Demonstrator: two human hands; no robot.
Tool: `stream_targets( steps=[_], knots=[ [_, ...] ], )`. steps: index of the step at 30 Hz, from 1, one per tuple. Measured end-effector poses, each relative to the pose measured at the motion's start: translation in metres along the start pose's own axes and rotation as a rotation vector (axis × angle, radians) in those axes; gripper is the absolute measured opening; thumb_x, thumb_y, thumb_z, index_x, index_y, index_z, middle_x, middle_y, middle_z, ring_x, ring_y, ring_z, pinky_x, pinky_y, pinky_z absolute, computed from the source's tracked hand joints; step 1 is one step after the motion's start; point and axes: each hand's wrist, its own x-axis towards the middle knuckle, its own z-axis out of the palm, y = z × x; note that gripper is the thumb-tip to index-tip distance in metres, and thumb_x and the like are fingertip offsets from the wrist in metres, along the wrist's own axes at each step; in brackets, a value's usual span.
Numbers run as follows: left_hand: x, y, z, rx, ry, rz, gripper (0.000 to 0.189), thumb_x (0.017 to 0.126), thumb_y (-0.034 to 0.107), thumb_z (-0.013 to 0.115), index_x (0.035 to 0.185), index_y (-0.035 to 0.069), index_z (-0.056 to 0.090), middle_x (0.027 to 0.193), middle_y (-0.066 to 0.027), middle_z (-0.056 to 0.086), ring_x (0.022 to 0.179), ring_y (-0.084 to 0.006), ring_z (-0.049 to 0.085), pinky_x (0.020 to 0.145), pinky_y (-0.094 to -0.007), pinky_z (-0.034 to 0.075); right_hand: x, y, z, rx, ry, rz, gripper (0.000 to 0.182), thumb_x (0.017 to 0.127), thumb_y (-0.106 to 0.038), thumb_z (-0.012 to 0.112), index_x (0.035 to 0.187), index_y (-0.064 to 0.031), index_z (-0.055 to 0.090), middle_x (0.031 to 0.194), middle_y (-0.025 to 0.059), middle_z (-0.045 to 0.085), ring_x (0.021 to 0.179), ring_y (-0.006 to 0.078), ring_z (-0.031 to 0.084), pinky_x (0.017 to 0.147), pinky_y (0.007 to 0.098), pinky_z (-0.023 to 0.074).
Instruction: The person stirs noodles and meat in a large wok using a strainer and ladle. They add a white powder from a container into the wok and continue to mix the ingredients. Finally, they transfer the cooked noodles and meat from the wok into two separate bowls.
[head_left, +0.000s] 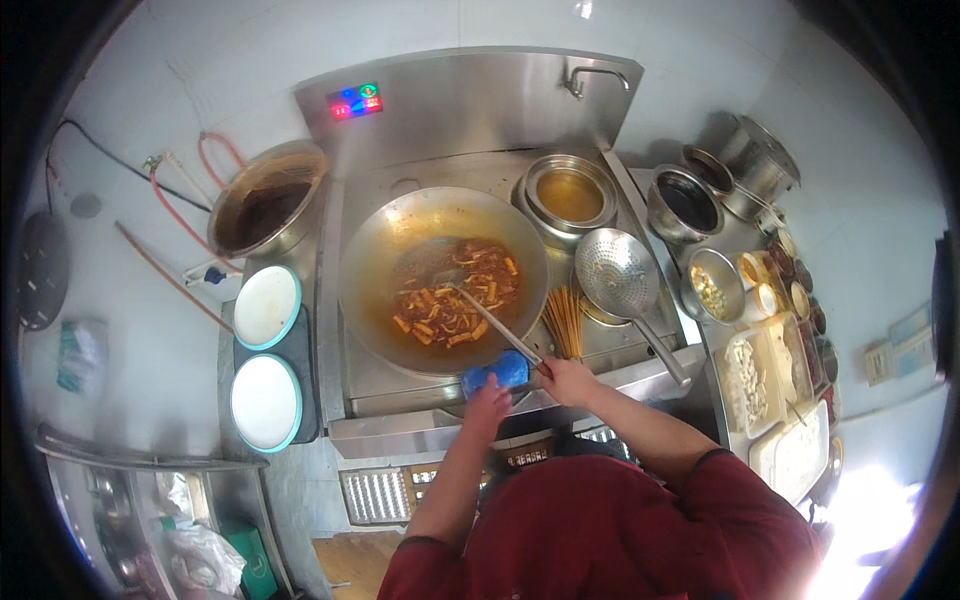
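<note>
My right hand (570, 381) is closed around the handle of a metal ladle (499, 324). The ladle's head lies among the food in a large wok (375, 300) and is partly hidden by it. Dark red sauce with noodle-like strips and golden sticks (450, 307) fills the wok's bottom. At the wok's near rim, a blue cloth (506, 369) is bunched up. My left hand (487, 409) has its fingers at the cloth's near edge; whether they grip it is unclear.
Right of the wok are a bamboo wok brush (564, 322), a perforated skimmer (616, 274) and a pot of yellowish liquid (570, 196). Two white plates (266, 403) stand left. Ingredient tubs (750, 382) and a steel bowl (712, 285) line the right counter. A faucet (600, 73) projects behind.
</note>
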Motion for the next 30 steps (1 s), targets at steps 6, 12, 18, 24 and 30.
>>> stream_targets(
  steps=[6, 12, 18, 24, 30],
  knots=[
    [0.038, 0.112, 0.065, -0.775, 0.606, -0.627, 0.040, 0.082, 0.041, 0.067, 0.105, 0.012, 0.054, 0.095, -0.0067, 0.058, 0.085, -0.0217, 0.058, 0.076, -0.0343, 0.052, -0.086, -0.010, -0.069, 0.284, 0.052, 0.078, 0.031, 0.085, -0.031, 0.058, 0.102, -0.0050, 0.058, 0.091, 0.0214, 0.064, 0.089, 0.0386, 0.062, 0.076, 0.0458, 0.0488],
    [0.047, 0.090, 0.058, -0.709, 0.674, -0.504, 0.024, 0.081, 0.022, 0.061, 0.101, 0.011, 0.055, 0.097, -0.0057, 0.058, 0.087, -0.0199, 0.057, 0.071, -0.0314, 0.053, -0.104, 0.020, -0.070, 0.682, -0.023, 0.314, 0.031, 0.086, -0.025, 0.059, 0.108, -0.0039, 0.055, 0.077, 0.0114, 0.061, 0.069, 0.0254, 0.062, 0.059, 0.0360, 0.0491],
    [0.048, 0.093, 0.053, -0.687, 0.655, -0.408, 0.008, 0.080, 0.019, 0.059, 0.083, 0.013, 0.055, 0.080, -0.0019, 0.058, 0.068, -0.0157, 0.056, 0.066, -0.0316, 0.052, -0.123, 0.051, -0.089, 1.417, -0.100, 0.229, 0.027, 0.085, -0.011, 0.060, 0.109, -0.0004, 0.052, 0.069, 0.0030, 0.053, 0.048, 0.0130, 0.052, 0.045, 0.0248, 0.0424],
    [0.033, 0.112, 0.042, -0.651, 0.653, -0.372, 0.013, 0.083, 0.019, 0.052, 0.081, 0.006, 0.054, 0.068, -0.0074, 0.055, 0.060, -0.0221, 0.056, 0.057, -0.0399, 0.053, -0.147, 0.081, -0.098, 1.548, -0.197, 0.170, 0.032, 0.082, -0.012, 0.061, 0.110, 0.0014, 0.050, 0.069, 0.0047, 0.052, 0.048, 0.0156, 0.051, 0.044, 0.0261, 0.0405],
    [-0.002, 0.139, 0.043, -0.682, 0.626, -0.375, 0.016, 0.080, 0.015, 0.058, 0.093, 0.007, 0.053, 0.088, -0.0093, 0.060, 0.080, -0.0241, 0.061, 0.072, -0.0401, 0.053, -0.152, 0.095, -0.089, 1.530, -0.337, 0.135, 0.041, 0.081, -0.013, 0.063, 0.115, 0.0041, 0.048, 0.071, 0.0056, 0.052, 0.053, 0.0158, 0.052, 0.047, 0.0268, 0.0422]
  ],
)
